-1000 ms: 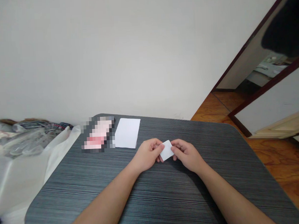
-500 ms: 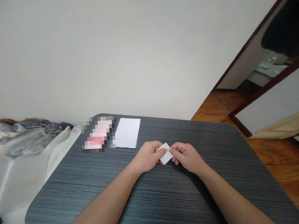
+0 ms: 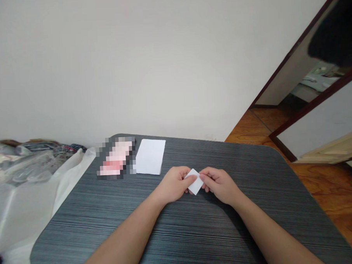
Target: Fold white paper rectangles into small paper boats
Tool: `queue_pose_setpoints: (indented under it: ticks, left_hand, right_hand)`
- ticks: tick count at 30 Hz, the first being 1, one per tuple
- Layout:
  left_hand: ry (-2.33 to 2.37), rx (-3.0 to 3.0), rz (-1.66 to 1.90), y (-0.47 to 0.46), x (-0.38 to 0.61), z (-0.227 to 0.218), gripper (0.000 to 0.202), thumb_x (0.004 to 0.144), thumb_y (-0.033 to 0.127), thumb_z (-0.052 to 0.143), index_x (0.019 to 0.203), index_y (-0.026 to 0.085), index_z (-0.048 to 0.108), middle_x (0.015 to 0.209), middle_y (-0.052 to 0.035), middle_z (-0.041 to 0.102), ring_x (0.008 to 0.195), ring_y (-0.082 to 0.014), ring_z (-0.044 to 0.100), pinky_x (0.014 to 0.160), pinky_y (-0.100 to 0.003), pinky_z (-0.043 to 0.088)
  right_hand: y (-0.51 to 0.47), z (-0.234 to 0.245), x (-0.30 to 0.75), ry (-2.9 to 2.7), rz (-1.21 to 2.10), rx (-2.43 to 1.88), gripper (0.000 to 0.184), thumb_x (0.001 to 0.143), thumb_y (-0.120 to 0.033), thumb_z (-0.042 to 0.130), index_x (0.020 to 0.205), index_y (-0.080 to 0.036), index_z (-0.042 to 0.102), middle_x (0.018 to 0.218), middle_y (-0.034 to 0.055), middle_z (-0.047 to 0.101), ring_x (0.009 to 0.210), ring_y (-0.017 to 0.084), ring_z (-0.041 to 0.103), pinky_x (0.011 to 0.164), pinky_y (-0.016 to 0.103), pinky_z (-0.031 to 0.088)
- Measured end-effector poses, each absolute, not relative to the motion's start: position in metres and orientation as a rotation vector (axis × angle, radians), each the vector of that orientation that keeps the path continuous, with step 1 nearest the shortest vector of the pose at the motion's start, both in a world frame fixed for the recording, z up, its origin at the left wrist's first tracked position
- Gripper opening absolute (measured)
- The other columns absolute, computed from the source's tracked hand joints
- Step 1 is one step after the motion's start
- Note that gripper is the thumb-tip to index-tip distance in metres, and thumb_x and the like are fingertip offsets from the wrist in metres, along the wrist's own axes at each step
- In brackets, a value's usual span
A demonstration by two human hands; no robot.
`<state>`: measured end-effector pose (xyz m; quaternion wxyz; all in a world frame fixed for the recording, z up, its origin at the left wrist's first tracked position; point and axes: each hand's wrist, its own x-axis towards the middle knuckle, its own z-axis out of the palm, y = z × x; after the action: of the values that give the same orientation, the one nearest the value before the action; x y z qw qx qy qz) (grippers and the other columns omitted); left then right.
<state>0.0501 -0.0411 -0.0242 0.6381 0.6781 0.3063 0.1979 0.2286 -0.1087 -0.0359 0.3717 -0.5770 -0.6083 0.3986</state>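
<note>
**Item 1:** small white piece of paper (image 3: 195,186), set diamond-wise between the hands, a little forward of the table's middle. (Whether it is folded cannot be told from this view.)

**Item 2:** left hand (image 3: 174,184) and right hand (image 3: 219,185), both closed on the paper from opposite sides, thumbs on top, fingers curled beneath it. The hands cover much of it.

**Item 3:** white paper rectangle (image 3: 150,157), lying flat near the far edge, well clear of the fingers.

**Item 4:** pixelated pink-and-white object (image 3: 115,158), just beside Item 3, its kind hidden by the blur.

**Condition:** one small piece is in hand; Items 3 and 4 lie on the table, apart from the hands.

**Support and edges:** dark grey striped table top (image 3: 198,236), corners rounded, extending well past both hands to either side. Beyond its left edge lies white plastic sheeting (image 3: 30,208); beyond its right edge, a wooden floor (image 3: 321,188).
</note>
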Motion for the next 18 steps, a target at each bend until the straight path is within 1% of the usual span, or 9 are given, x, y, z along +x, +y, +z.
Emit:
queue_pose_setpoints:
  ticks: [3, 5, 8, 10, 12, 13, 18]
  left_hand:
    - [0.703, 1.487, 0.479, -0.0407, 0.0508, -0.0248, 0.025, 0.084, 0.034, 0.049, 0.078, 0.012, 0.058, 0.062, -0.0022, 0.061, 0.051, -0.0095, 0.054, 0.047, -0.019, 0.040]
    - [0.695, 1.452, 0.494, -0.0405, 0.0515, -0.0251, 0.025, 0.085, 0.035, 0.049, 0.079, 0.012, 0.057, 0.061, -0.0026, 0.061, 0.050, -0.0097, 0.054, 0.046, -0.019, 0.041]
    - [0.677, 1.422, 0.506, -0.0401, 0.0520, -0.0254, 0.024, 0.085, 0.035, 0.049, 0.081, 0.012, 0.056, 0.062, -0.0033, 0.062, 0.051, -0.0102, 0.056, 0.047, -0.019, 0.041]
    - [0.669, 1.409, 0.509, -0.0398, 0.0519, -0.0253, 0.023, 0.085, 0.033, 0.049, 0.081, 0.012, 0.056, 0.062, -0.0035, 0.062, 0.052, -0.0101, 0.056, 0.047, -0.019, 0.041]
    - [0.663, 1.398, 0.510, -0.0395, 0.0516, -0.0252, 0.023, 0.085, 0.033, 0.049, 0.080, 0.012, 0.055, 0.061, -0.0033, 0.061, 0.050, -0.0097, 0.055, 0.047, -0.019, 0.042]
    - [0.659, 1.397, 0.507, -0.0394, 0.0514, -0.0253, 0.023, 0.085, 0.033, 0.049, 0.080, 0.012, 0.055, 0.060, -0.0032, 0.061, 0.050, -0.0097, 0.055, 0.047, -0.019, 0.041]
    - [0.656, 1.388, 0.514, -0.0387, 0.0509, -0.0271, 0.026, 0.085, 0.035, 0.049, 0.078, 0.012, 0.056, 0.060, -0.0032, 0.061, 0.050, -0.0096, 0.054, 0.047, -0.019, 0.041]
  right_hand:
    - [-0.1093, -0.0379, 0.2301, -1.587, 0.938, -1.444, 0.022, 0.093, -0.023, 0.039, 0.101, -0.019, 0.059, 0.061, -0.0015, 0.055, 0.055, 0.011, 0.053, 0.056, 0.024, 0.043]
    - [-0.1095, -0.0390, 0.2318, -1.615, 0.887, -1.376, 0.024, 0.093, -0.021, 0.037, 0.107, -0.020, 0.057, 0.065, -0.0004, 0.056, 0.059, 0.012, 0.053, 0.061, 0.026, 0.044]
    - [-0.1093, -0.0386, 0.2337, -1.713, 0.829, -1.239, 0.023, 0.091, -0.017, 0.042, 0.106, -0.021, 0.058, 0.087, 0.0049, 0.059, 0.073, 0.014, 0.056, 0.072, 0.030, 0.046]
    - [-0.1092, -0.0373, 0.2343, -1.774, 0.801, -1.193, 0.022, 0.088, -0.015, 0.047, 0.103, -0.022, 0.061, 0.100, 0.0070, 0.057, 0.085, 0.016, 0.057, 0.078, 0.032, 0.046]
    - [-0.1093, -0.0367, 0.2346, -1.796, 0.794, -1.195, 0.022, 0.086, -0.014, 0.050, 0.102, -0.023, 0.062, 0.105, 0.0070, 0.056, 0.088, 0.017, 0.056, 0.076, 0.031, 0.046]
    - [-0.1095, -0.0368, 0.2348, -1.797, 0.799, -1.198, 0.021, 0.085, -0.014, 0.051, 0.101, -0.023, 0.062, 0.105, 0.0068, 0.055, 0.087, 0.016, 0.057, 0.074, 0.029, 0.047]
    - [-0.1102, -0.0398, 0.2356, -1.777, 0.849, -1.198, 0.019, 0.084, -0.018, 0.056, 0.101, -0.023, 0.062, 0.104, 0.0058, 0.054, 0.069, 0.011, 0.056, 0.059, 0.024, 0.046]
